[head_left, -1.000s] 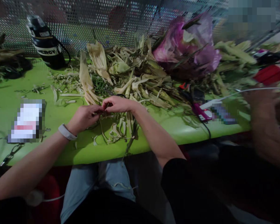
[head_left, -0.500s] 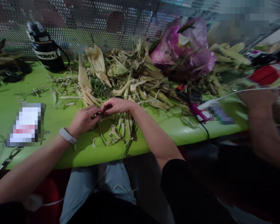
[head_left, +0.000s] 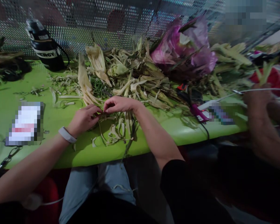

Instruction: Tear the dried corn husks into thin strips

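- Head view: left hand [head_left: 85,119] and right hand [head_left: 121,105], fingers curled, nearly touch; cannot tell whether they grasp anything.
- Husks [head_left: 141,85] lie just beyond the fingers.

Detail lost at the fingertips
Whatever lies between left hand [head_left: 85,119] and right hand [head_left: 121,105] is too small to tell; the phone [head_left: 25,121] screen is blurred into blocks; the bottle [head_left: 48,55] lettering curves partly out of sight; a co-worker's forearm [head_left: 265,130] is cut off at the right edge
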Motion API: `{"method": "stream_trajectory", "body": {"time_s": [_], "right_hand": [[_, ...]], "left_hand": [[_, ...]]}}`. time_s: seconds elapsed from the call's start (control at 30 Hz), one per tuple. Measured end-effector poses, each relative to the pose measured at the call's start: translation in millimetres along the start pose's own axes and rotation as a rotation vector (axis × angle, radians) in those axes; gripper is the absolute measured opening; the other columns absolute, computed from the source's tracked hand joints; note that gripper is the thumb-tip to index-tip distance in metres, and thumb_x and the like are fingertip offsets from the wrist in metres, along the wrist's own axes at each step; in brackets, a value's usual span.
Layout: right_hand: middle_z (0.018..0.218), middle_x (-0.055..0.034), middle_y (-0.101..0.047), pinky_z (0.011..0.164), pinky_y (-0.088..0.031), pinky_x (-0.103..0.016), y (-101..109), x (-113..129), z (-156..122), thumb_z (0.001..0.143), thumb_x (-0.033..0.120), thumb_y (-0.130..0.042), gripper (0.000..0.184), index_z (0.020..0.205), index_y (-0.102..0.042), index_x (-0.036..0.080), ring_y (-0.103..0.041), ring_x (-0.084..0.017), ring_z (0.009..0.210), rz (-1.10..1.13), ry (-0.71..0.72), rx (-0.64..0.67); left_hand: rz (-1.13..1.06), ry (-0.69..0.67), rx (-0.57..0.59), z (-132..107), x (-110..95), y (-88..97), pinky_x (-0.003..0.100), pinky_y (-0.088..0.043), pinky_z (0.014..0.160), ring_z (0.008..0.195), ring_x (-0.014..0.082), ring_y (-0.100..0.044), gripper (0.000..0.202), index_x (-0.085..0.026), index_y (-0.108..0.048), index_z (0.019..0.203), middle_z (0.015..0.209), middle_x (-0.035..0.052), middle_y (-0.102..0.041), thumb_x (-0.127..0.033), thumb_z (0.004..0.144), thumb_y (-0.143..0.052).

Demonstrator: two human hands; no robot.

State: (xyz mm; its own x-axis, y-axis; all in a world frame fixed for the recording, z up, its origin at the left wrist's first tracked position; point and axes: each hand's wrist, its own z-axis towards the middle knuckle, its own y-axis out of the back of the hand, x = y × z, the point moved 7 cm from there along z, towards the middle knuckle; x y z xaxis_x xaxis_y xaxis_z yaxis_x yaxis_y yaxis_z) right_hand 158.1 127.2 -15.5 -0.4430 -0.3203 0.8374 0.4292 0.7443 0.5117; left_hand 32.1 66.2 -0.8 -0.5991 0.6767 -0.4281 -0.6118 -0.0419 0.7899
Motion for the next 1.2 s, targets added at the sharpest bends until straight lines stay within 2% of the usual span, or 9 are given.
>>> {"method": "stream_trajectory", "body": {"time_s": [0.37, 0.67, 1.0, 1.2], "right_hand": [[0.083, -0.0032, -0.069, 0.070, -0.046, -0.025, -0.6, -0.6, 0.3, 0.080, 0.014, -0.061, 0.010, 0.088, -0.067, 0.012, -0.059, -0.011, 0.073, -0.058, -0.014, -0.021], [0.084, -0.0033, -0.071, 0.072, -0.049, -0.026, -2.9, 0.5, 0.9, 0.074, 0.015, -0.067, 0.013, 0.087, -0.069, 0.012, -0.062, -0.012, 0.075, -0.029, -0.018, -0.018], [0.084, -0.0030, -0.068, 0.070, -0.046, -0.025, -1.8, 1.1, 1.2, 0.074, 0.011, -0.063, 0.013, 0.085, -0.067, 0.013, -0.059, -0.011, 0.074, -0.079, -0.006, -0.034], [0.084, -0.0028, -0.066, 0.067, -0.043, -0.025, -2.2, 3.3, 0.5, 0.074, 0.011, -0.062, 0.012, 0.086, -0.065, 0.013, -0.056, -0.011, 0.074, -0.063, 0.010, -0.048]], "left_hand": [[-0.011, 0.030, 0.030, 0.9, 0.4, -2.3, 0.024, -0.049, 0.068, 0.071, 0.0145, -0.065, 0.014, -0.016, -0.068, 0.093, 0.087, 0.0061, -0.071, -0.021, 0.088, -0.057], [-0.001, 0.045, 0.042, 0.7, 0.2, -2.2, 0.024, -0.049, 0.069, 0.073, 0.0152, -0.065, 0.016, -0.017, -0.069, 0.094, 0.089, 0.0061, -0.071, -0.023, 0.088, -0.055], [0.000, 0.061, 0.054, 1.3, -1.1, -1.7, 0.024, -0.049, 0.069, 0.074, 0.0148, -0.066, 0.015, -0.017, -0.068, 0.093, 0.092, 0.0068, -0.071, -0.024, 0.087, -0.056], [-0.031, 0.095, 0.033, 0.5, 1.0, -2.1, 0.023, -0.048, 0.065, 0.069, 0.0133, -0.066, 0.016, -0.018, -0.069, 0.096, 0.087, 0.0035, -0.073, -0.026, 0.085, -0.060]]}}
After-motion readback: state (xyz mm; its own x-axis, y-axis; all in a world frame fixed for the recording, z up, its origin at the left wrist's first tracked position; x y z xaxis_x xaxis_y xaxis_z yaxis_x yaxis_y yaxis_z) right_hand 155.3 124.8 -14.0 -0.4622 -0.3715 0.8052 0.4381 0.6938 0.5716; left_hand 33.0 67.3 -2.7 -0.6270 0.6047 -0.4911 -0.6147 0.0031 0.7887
